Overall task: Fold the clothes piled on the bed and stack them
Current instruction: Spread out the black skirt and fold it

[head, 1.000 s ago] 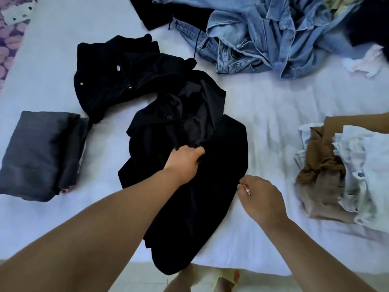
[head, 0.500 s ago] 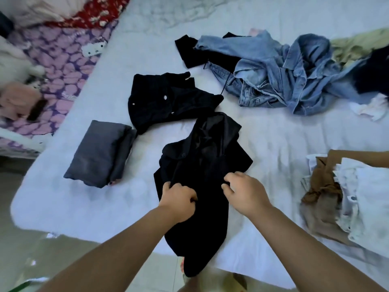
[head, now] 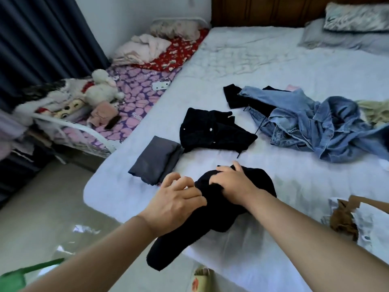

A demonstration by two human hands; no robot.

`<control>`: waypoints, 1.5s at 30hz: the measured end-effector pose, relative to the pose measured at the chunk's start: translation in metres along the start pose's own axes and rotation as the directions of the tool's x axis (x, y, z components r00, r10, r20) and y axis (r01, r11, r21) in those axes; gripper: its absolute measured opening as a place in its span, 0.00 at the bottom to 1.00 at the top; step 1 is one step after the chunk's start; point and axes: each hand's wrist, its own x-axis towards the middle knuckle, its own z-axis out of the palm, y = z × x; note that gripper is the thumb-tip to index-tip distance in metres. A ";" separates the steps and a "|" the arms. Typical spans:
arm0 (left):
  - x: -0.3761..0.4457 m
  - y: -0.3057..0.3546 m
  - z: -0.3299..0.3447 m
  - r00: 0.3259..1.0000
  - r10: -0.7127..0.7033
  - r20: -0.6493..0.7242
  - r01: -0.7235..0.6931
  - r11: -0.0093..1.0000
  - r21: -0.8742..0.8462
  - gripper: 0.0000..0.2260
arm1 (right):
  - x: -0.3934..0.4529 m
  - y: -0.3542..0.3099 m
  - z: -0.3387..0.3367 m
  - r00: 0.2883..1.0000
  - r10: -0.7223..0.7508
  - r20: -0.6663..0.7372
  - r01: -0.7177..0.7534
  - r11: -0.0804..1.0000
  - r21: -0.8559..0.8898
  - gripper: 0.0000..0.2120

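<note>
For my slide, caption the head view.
Both hands bunch a black garment at the bed's edge.

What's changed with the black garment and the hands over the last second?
The right hand came over onto the black garment, and both hands have bunched it into a tighter bundle; the left hand grips its near side. The folded grey garment and blue denim pile lie as before.

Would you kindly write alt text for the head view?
Both hands, left and right, grip a bunched black garment at the white bed's near edge; a folded grey garment lies left of it.
</note>
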 end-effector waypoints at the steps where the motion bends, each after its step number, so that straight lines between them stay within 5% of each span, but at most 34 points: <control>1: -0.003 -0.003 -0.009 1.000 0.009 0.019 -0.009 1.000 -0.016 0.06 | -0.001 0.001 -0.005 0.998 0.048 -0.038 -0.046 0.998 0.047 0.14; 6: -0.011 -0.013 -0.036 0.989 0.039 0.144 -0.028 0.996 -0.079 0.06 | -0.018 0.019 -0.037 0.936 0.323 -0.141 -0.228 0.860 0.456 0.16; 10: -0.003 -0.019 -0.049 0.941 -0.294 0.166 0.322 0.930 -0.178 0.14 | -0.029 0.014 -0.069 0.873 0.380 -0.306 -0.152 0.807 0.570 0.15; 13: 0.008 -0.030 -0.057 0.867 -0.491 0.089 0.498 0.839 -0.218 0.09 | -0.041 0.011 -0.091 0.839 0.363 -0.405 -0.167 0.881 0.443 0.14; 15: 0.017 -0.040 -0.062 0.828 -0.559 0.043 0.557 0.810 -0.183 0.07 | -0.053 0.014 -0.101 0.855 0.312 -0.413 -0.281 0.950 0.135 0.12; 17: 0.026 -0.051 -0.067 0.798 -0.603 0.003 0.597 0.790 -0.140 0.08 | -0.068 0.023 -0.106 0.832 0.362 -0.420 -0.417 0.908 -0.043 0.12; 23: 0.056 -0.054 -0.075 0.833 -0.545 -0.091 0.529 0.834 -0.154 0.08 | -0.102 0.031 -0.095 0.659 0.537 -0.527 -0.658 0.750 -0.059 0.14; 28: 0.063 -0.073 -0.087 0.784 -0.596 -0.174 0.580 0.803 -0.136 0.07 | -0.137 0.055 -0.077 0.408 0.842 -0.352 -0.806 0.513 0.295 0.11; 32: 0.059 -0.089 -0.093 0.743 -0.644 -0.179 0.624 0.765 -0.161 0.08 | -0.152 0.067 -0.075 0.298 0.904 -0.306 -0.759 0.419 0.498 0.09; 38: 0.060 -0.099 -0.086 0.629 -0.773 -0.080 0.711 0.613 -0.344 0.07 | -0.138 0.065 -0.112 0.290 0.937 -0.196 -0.195 0.258 0.946 0.16; 45: 0.068 -0.091 -0.075 0.662 -0.749 0.010 0.666 0.582 -0.468 0.06 | -0.120 0.041 -0.114 0.608 0.716 -0.342 -0.361 0.633 0.684 0.13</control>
